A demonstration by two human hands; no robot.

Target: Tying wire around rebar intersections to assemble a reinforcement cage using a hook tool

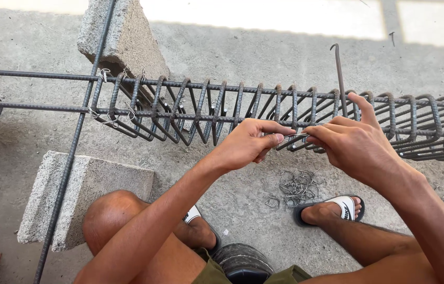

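Fingers of the left hand (245,143) are curled shut, thumb and forefinger pinching one end of a thin wire tie (296,137). Fingers of the right hand (349,141) pinch the tie's other end, with the forefinger raised and pointing up. That tie sits against the near bar of the rebar cage (264,110), about midway along it. A hooked rod (339,73) stands upright just behind the cage, beside the right hand. Loose ties (298,185) lie heaped on the concrete below the cage, near a sandalled foot (332,208). Two concrete blocks (83,194) prop the cage's left end, under a long crossing bar (75,142).
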